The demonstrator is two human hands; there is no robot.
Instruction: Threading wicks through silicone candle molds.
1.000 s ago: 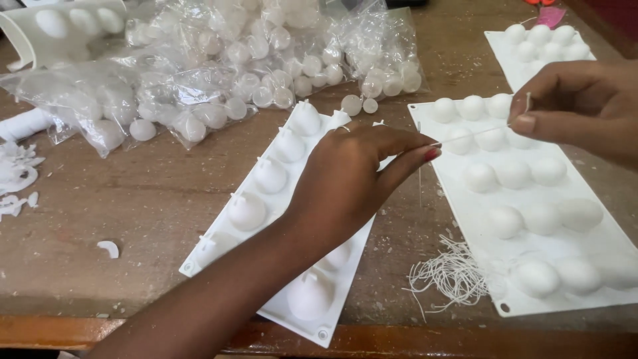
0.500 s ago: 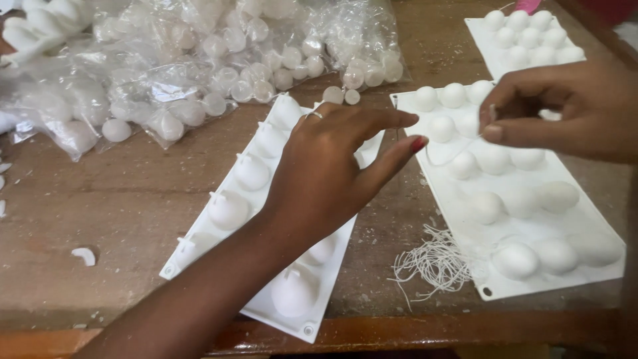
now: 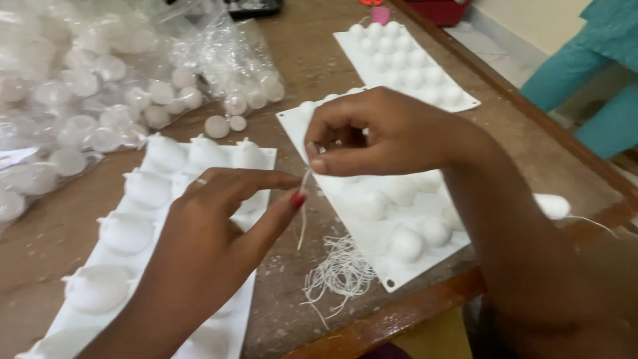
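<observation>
My right hand pinches the top of a thin white wick string between thumb and fingers, over a white silicone mould of round domes. My left hand reaches in from the lower left; its thumb and forefinger close around the same string lower down. It hovers over another white mould with larger bulb shapes. A loose bundle of cut white strings lies on the wooden table between the two moulds.
Clear plastic bags of white wax balls are piled at the back left, with two loose balls beside them. A third white mould lies at the back. The table edge runs near me. A person in teal clothing stands at right.
My right hand has come left and down towards my left hand, so both now meet on the string. The view has shifted, with the moulds sliding left in the picture.
</observation>
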